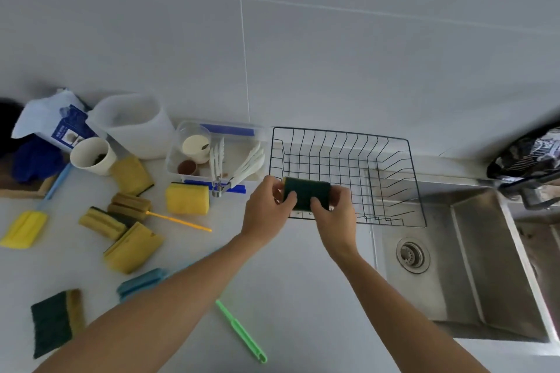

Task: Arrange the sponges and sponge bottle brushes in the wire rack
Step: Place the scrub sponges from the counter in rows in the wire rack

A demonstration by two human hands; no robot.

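- Hands meet over the near left corner of the wire rack (345, 172), which stands at the back of the table (303, 297) beside the sink (472, 266).
- Left hand (266, 212) and right hand (335, 215) share one green-faced sponge (306, 192); each grip is curled on an end of it, thumbs on the dark face, fingers behind.
- That sponge is held above the rack's near rim, a strip of yellow showing at its upper left edge.
- On the left half of the table lie loose sponges: a bright yellow one (188, 198) just in front of the clear plastic box (212, 157), a duller yellow one (131, 174) beside the paper cup (92, 156), two grooved brownish ones (128, 206) (101, 222), and a folded yellow one (133, 247).
- Near the front left edge lie a green-and-yellow sponge (54, 322) and a blue sponge (141, 283), the latter partly under the left forearm.
- A yellow sponge bottle brush (25, 228) with a blue handle lies at the far left.
- A thin yellow stick (178, 221) and a green handle (242, 331) also lie on the table.
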